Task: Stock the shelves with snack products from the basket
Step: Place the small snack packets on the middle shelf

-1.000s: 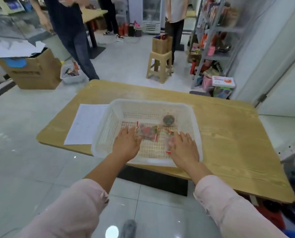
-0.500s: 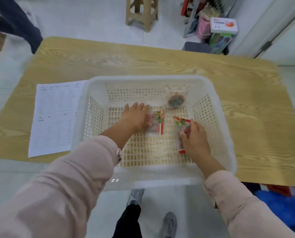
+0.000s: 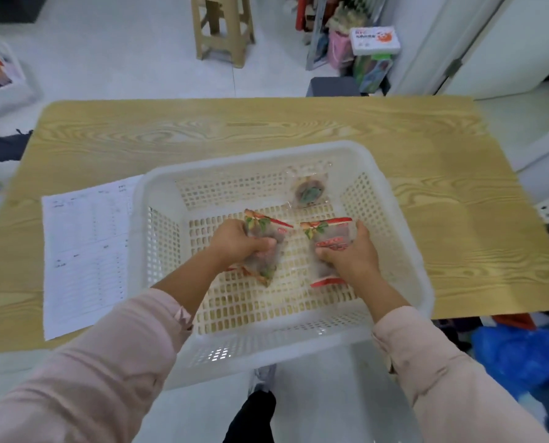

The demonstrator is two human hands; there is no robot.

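A white perforated plastic basket [image 3: 404, 251] sits at the near edge of a wooden table [image 3: 266, 129]. Both my hands are inside it. My left hand [image 3: 234, 243] grips a clear snack packet with red trim [image 3: 268, 228], its fingers curled round the packet's middle. My right hand [image 3: 351, 254] grips a second packet of the same kind [image 3: 327, 233]. A third clear packet with a dark round snack [image 3: 308, 190] leans against the basket's far wall, untouched. Part of each held packet is hidden under my fingers.
A printed paper sheet [image 3: 84, 251] lies on the table left of the basket. Beyond the table stand a beige stool [image 3: 223, 30] and a shelf foot with boxed goods [image 3: 373, 41]. A blue bag [image 3: 522, 353] sits on the floor at right.
My fingers were lying flat on the two packets; now both hands have curled round them and lifted their ends off the basket floor. The view has tilted down and closer.
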